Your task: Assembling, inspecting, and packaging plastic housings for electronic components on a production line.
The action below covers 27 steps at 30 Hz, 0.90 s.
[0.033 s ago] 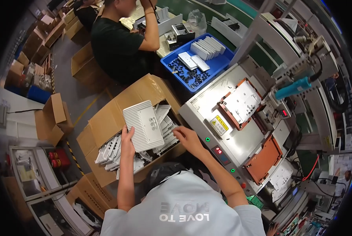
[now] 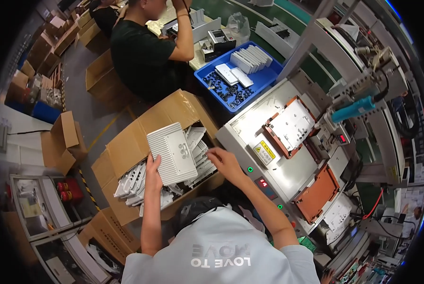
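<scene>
My left hand (image 2: pixel 153 171) is closed on the lower left edge of a white ribbed metal panel (image 2: pixel 170 155). The panel is tilted above an open cardboard box (image 2: pixel 135 131). Inside the box, several similar white metal panels (image 2: pixel 135 182) lie at angles, partly covered by the held one. My right hand (image 2: pixel 227 165) hovers by the box's right side, apart from the held panel. Its fingers are loosely bent and a little apart, with nothing visible in them.
To the right stands a machine bench with an orange-brown fixture (image 2: pixel 291 127), a second orange-brown plate (image 2: pixel 317 194) and a teal cylindrical tool (image 2: pixel 354 110). A blue tray (image 2: pixel 202 72) holds white plates and small black parts. A co-worker (image 2: pixel 143 57) stands beyond the box.
The held panel and my right hand have shifted very slightly to the left. My left hand keeps its grip.
</scene>
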Each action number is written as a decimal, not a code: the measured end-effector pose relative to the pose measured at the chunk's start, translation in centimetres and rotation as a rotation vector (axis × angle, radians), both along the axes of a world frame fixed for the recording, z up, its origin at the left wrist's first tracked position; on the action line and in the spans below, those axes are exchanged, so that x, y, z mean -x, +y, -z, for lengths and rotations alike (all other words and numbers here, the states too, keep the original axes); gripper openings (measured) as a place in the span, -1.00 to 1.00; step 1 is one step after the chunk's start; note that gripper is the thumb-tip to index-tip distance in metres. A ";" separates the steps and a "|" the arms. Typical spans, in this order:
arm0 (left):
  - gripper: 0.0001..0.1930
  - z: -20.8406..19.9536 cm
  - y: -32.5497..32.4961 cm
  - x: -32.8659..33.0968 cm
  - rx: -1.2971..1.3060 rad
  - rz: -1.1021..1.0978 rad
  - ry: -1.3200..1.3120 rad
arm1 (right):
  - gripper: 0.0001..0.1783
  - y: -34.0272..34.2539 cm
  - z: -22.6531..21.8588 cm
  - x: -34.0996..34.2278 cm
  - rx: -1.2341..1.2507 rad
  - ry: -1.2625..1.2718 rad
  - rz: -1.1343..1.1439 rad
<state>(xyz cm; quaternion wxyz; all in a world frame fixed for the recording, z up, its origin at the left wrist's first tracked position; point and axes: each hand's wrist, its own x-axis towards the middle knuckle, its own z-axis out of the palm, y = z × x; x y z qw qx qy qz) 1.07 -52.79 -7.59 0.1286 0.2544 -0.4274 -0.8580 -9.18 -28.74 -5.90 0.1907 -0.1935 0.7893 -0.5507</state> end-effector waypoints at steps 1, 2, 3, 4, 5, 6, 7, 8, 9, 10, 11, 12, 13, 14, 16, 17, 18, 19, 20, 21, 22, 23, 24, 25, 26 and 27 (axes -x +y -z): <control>-0.60 0.1 -0.1 -0.7 -0.099 -0.011 -0.005 | -0.78 -1.0 0.4 1.7 0.021 0.080 0.033; -0.60 0.4 -0.5 -1.6 -0.178 -0.052 -0.030 | -0.78 -2.1 0.9 3.7 -0.023 0.178 0.060; -0.60 0.9 -1.0 -2.4 -0.186 -0.060 -0.022 | -0.78 -2.9 1.6 6.1 -0.009 0.194 0.107; -0.59 1.7 -1.4 -3.1 -0.244 -0.067 -0.060 | -0.78 -3.5 2.1 8.8 0.004 0.210 0.160; -0.58 2.3 -1.6 -3.8 -0.299 -0.084 -0.100 | -0.79 -4.2 2.0 11.5 0.010 0.180 0.193; -0.58 2.4 -1.5 -4.0 -0.305 -0.083 -0.094 | -0.79 -4.2 3.4 14.8 -0.035 0.261 0.237; -0.58 2.4 -1.5 -4.2 -0.302 -0.100 -0.100 | -0.79 -4.3 4.6 17.7 -0.137 0.262 0.294; -0.57 2.3 -1.4 -4.0 -0.301 -0.105 -0.103 | -0.81 -3.3 7.1 21.1 -0.150 0.350 0.310; -0.57 2.3 -1.5 -4.3 -0.303 -0.113 -0.101 | -0.82 -3.3 7.9 22.9 -0.279 0.389 0.318; -0.57 2.4 -1.6 -4.5 -0.303 -0.139 -0.124 | -0.82 -3.2 9.0 24.4 -0.363 0.348 0.321; -0.56 2.3 -1.6 -4.4 -0.305 -0.163 -0.146 | -0.81 -3.2 10.2 25.7 -0.448 0.308 0.326; -0.54 2.0 -1.6 -4.4 -0.322 -0.179 -0.170 | -0.80 -3.1 11.6 26.6 -0.519 0.289 0.324; -0.54 2.2 -1.7 -4.7 -0.324 -0.189 -0.168 | -0.78 -3.8 12.5 27.2 -0.586 0.269 0.311; -0.52 2.5 -1.8 -5.0 -0.323 -0.186 -0.138 | -0.71 -4.3 13.3 28.0 -0.590 0.104 0.285; -0.50 2.5 -2.1 -5.4 -0.283 -0.163 -0.140 | -0.67 -5.2 14.6 28.7 -0.631 0.178 0.232; -0.50 2.5 -2.1 -5.4 -0.284 -0.176 -0.145 | -0.62 -5.6 15.1 28.8 -0.670 0.251 0.187; -0.48 2.5 -2.1 -5.4 -0.294 -0.208 -0.189 | -0.54 -5.9 15.5 29.1 -0.713 0.257 0.134; -0.47 2.4 -2.0 -5.5 -0.304 -0.240 -0.235 | -0.55 -6.2 15.2 28.6 -0.704 0.343 0.099; -0.47 2.3 -2.0 -5.4 -0.307 -0.249 -0.242 | -0.57 -6.4 15.7 29.0 -0.691 0.328 0.070; -0.46 2.2 -2.0 -5.2 -0.293 -0.262 -0.251 | -0.58 -6.4 16.1 29.5 -0.680 0.312 0.043; -0.45 2.1 -2.0 -4.9 -0.282 -0.274 -0.259 | -0.60 -6.4 15.6 29.6 -0.703 0.348 0.014; -0.45 2.1 -2.0 -4.7 -0.288 -0.278 -0.265 | -0.61 -6.0 16.3 30.2 -0.713 0.372 -0.006; -0.45 2.1 -2.0 -4.5 -0.292 -0.281 -0.290 | -0.62 -5.6 16.4 30.2 -0.711 0.335 0.017; -0.44 1.9 -2.1 -4.4 -0.289 -0.296 -0.309 | -0.62 -6.0 16.2 30.2 -0.699 0.306 0.031; -0.44 1.8 -2.1 -4.3 -0.289 -0.308 -0.309 | -0.64 -6.1 15.8 30.2 -0.704 0.294 0.069; -0.44 2.0 -2.2 -4.0 -0.320 -0.287 -0.296 | -0.64 -6.1 15.4 30.2 -0.708 0.281 0.110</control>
